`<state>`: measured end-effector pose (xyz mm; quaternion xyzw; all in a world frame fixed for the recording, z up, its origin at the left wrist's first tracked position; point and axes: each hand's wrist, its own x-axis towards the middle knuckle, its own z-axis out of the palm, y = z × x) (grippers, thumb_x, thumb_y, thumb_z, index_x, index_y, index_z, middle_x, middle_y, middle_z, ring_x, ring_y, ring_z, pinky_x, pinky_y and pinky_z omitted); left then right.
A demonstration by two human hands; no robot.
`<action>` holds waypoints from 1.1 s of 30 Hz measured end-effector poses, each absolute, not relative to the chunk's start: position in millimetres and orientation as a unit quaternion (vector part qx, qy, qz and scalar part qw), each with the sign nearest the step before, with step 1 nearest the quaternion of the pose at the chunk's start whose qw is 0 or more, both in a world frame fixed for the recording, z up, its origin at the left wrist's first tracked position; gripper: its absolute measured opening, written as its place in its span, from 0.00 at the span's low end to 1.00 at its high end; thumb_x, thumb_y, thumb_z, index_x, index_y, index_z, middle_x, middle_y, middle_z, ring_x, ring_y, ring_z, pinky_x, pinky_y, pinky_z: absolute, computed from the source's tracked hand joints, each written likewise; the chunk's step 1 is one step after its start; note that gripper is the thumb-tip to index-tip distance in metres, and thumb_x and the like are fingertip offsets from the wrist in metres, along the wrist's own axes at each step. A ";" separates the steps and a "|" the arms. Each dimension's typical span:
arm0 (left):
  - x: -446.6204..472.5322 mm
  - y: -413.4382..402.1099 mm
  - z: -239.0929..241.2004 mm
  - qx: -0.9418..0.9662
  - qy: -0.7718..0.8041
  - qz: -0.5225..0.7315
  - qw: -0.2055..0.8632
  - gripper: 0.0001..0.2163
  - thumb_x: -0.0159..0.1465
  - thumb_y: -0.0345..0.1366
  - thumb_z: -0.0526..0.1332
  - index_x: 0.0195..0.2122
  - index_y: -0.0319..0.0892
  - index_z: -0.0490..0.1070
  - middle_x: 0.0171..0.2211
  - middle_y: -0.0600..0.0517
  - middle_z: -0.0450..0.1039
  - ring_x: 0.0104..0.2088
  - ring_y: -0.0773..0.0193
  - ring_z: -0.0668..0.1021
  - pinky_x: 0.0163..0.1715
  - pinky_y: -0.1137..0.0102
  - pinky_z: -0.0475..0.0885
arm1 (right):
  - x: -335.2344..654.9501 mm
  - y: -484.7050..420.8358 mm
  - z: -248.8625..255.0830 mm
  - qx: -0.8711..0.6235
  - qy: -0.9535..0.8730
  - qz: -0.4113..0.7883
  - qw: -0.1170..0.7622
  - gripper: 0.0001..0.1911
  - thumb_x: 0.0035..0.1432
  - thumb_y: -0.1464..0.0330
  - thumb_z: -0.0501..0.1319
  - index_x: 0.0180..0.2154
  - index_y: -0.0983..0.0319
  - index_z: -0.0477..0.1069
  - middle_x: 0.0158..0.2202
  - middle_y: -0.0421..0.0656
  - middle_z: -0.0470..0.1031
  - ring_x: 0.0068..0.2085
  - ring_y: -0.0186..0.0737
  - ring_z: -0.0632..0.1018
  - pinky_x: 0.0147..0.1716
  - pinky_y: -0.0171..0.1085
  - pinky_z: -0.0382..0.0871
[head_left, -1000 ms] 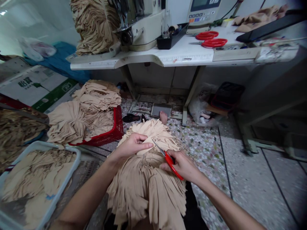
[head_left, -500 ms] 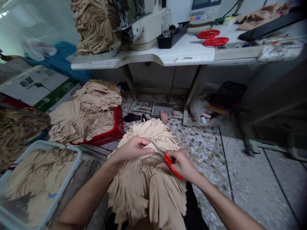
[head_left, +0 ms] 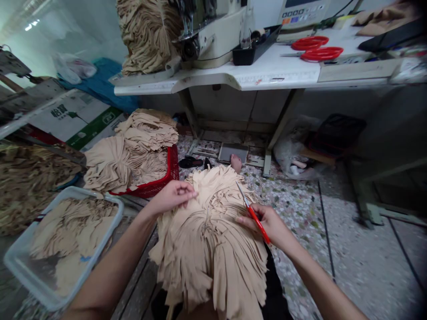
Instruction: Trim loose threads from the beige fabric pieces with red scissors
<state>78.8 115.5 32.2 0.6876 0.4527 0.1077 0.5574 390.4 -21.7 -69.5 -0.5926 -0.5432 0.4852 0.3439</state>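
Observation:
A thick stack of tan fabric pieces [head_left: 207, 240] lies draped over my lap. My left hand [head_left: 171, 195] rests on the stack's upper left edge, fingers pinched on one tan piece. My right hand [head_left: 270, 224] is closed round red-handled scissors [head_left: 251, 212], whose blades point up and away from the fabric. A bare foot [head_left: 236, 162] shows beyond the stack, beside a grey pedal [head_left: 228, 153].
A red basket [head_left: 160, 178] heaped with tan pieces stands on the floor at left. Nearer me is a clear bin [head_left: 40, 275] holding more. Ahead, a white sewing table [head_left: 267, 73] carries a machine [head_left: 207, 35], a black tray and two red scissors [head_left: 315, 49]. Terrazzo floor at right.
My left hand slid left to the stack's edge, away from the scissors. My right hand drew the scissors right and off the fabric. The view shifted, so everything sits further right.

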 end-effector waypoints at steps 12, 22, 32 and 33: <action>93.8 129.7 -7.3 0.634 0.496 0.308 0.508 0.15 0.54 0.36 0.71 0.39 0.38 0.71 0.31 0.54 0.69 0.27 0.70 0.75 0.28 0.76 0.71 | 349.8 -10.4 -50.8 -0.563 -0.538 0.503 0.374 0.24 0.51 0.55 0.74 0.24 0.60 0.63 0.21 0.32 0.57 0.24 0.31 0.58 0.22 0.31 0.51; 97.7 81.4 32.2 0.575 0.488 0.343 0.560 0.15 0.58 0.39 0.72 0.39 0.37 0.70 0.30 0.50 0.77 0.28 0.64 0.81 0.32 0.72 0.77 | 270.2 53.2 -26.3 -0.456 -0.527 0.525 0.489 0.23 0.45 0.58 0.76 0.37 0.60 0.69 0.30 0.38 0.74 0.28 0.36 0.72 0.28 0.33 0.67; 63.7 116.1 6.2 0.789 0.356 0.224 0.448 0.14 0.66 0.33 0.63 0.53 0.40 0.75 0.51 0.42 0.77 0.53 0.54 0.78 0.57 0.62 0.70 | 290.8 71.4 7.5 -0.398 -0.510 0.624 0.438 0.25 0.47 0.56 0.76 0.33 0.58 0.63 0.24 0.34 0.69 0.24 0.35 0.71 0.24 0.33 0.63; 65.0 118.0 5.7 0.818 0.331 0.188 0.431 0.14 0.66 0.32 0.63 0.52 0.41 0.77 0.51 0.42 0.78 0.54 0.54 0.78 0.57 0.62 0.69 | 298.5 70.9 9.7 -0.395 -0.522 0.623 0.428 0.24 0.47 0.57 0.76 0.33 0.59 0.64 0.25 0.35 0.70 0.25 0.36 0.72 0.25 0.34 0.64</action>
